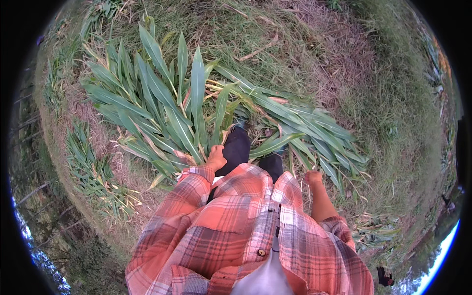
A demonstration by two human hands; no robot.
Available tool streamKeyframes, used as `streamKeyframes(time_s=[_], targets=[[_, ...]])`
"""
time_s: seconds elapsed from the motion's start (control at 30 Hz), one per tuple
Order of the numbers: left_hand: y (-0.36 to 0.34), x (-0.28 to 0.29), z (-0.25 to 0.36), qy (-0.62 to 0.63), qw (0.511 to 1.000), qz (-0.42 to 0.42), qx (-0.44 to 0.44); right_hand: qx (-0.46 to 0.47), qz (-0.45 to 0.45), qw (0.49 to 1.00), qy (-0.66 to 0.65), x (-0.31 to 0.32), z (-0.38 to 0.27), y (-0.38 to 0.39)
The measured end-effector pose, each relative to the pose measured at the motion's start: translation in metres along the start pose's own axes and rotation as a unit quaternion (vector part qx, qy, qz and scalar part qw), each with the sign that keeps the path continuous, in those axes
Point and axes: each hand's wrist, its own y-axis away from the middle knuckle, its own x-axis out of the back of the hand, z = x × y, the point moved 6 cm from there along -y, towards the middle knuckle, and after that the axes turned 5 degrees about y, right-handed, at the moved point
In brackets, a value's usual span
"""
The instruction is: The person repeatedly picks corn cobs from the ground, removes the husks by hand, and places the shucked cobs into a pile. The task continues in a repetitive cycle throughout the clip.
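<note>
My left hand [215,158] is closed around the lower part of a fanned bunch of leafy green stalks [162,98], just left of my dark-clad legs [237,147]. The long, pointed leaves spread up and to the left, some with yellowed or dry brown edges. On the right, a second heap of cut leafy stalks [309,125] lies on the grass, its leaf tips pointing right. My right hand [312,178] hangs beside the near edge of that heap with its fingers curled; whatever may be inside them is hidden.
More cut stalks lie in a pile [96,169] at the left, a clump [101,14] at the far left and a small heap [376,231] at the lower right. Dry straw [339,54] covers the grassy ground ahead. Trees [39,196] stand along the left rim.
</note>
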Motion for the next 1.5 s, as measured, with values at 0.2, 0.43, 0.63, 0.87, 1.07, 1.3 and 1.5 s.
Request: streamKeyframes(time_s=[0.2,0.43,0.63,0.87,1.07,1.3,1.5], targets=[[-0.042,-0.06,0.026,-0.11,0.988,-0.1,0.047,-0.086,-0.023,0.989,-0.114,-0.052,0.054,-0.033],[-0.081,-0.125,0.009,-0.255,0.964,-0.05,-0.053,0.182,0.073,0.977,0.084,-0.134,-0.044,-0.153],[-0.122,-0.126,0.011,-0.215,0.97,-0.011,-0.109,0.33,0.155,0.926,0.096,-0.154,-0.15,-0.262],[-0.137,-0.102,0.018,-0.166,0.981,0.005,-0.104,0.241,0.105,0.94,0.219,-0.19,-0.201,-0.434],[-0.154,-0.091,0.026,-0.162,0.982,0.003,-0.099,0.035,0.2,0.964,-0.173,-0.223,-0.171,-0.574],[-0.157,-0.086,0.04,-0.159,0.983,0.03,-0.085,-0.07,0.045,0.975,-0.206,-0.257,-0.172,-0.549],[-0.157,-0.084,0.036,-0.156,0.984,0.024,-0.08,-0.114,0.048,0.956,-0.266,-0.251,-0.164,-0.545]])
